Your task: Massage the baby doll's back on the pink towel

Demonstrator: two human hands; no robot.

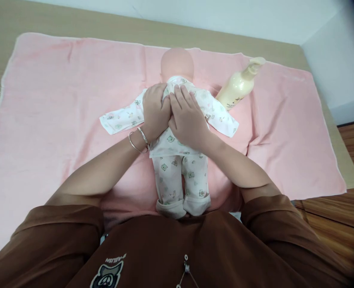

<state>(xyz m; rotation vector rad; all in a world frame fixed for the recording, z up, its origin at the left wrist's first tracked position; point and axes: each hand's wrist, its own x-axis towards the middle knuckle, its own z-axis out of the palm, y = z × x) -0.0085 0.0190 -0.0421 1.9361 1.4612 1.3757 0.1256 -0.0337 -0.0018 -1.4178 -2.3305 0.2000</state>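
A baby doll (pixel 177 63) lies lengthwise in front of me, its smooth bald head at the far end and no face showing. It wears a white printed top (pixel 177 145) with sleeves spread to both sides, and matching trousers (pixel 195 172) with turned-up cuffs. My left hand (pixel 156 110) rests on the upper body at the left shoulder, fingers over the cloth and thumb inward. Beside it, my right hand (pixel 188 116) lies flat on the top just below the collar, fingers extended. The hands touch at the middle and cover much of the top.
A pale yellow pump bottle (pixel 238 88) lies tilted by the right sleeve. Under everything is a pink blanket (pixel 60 88) with creases, spread on a wooden table (pixel 111 24). A white wall (pixel 225 16) stands behind; the table's right edge drops to a wood-look floor (pixel 339 216).
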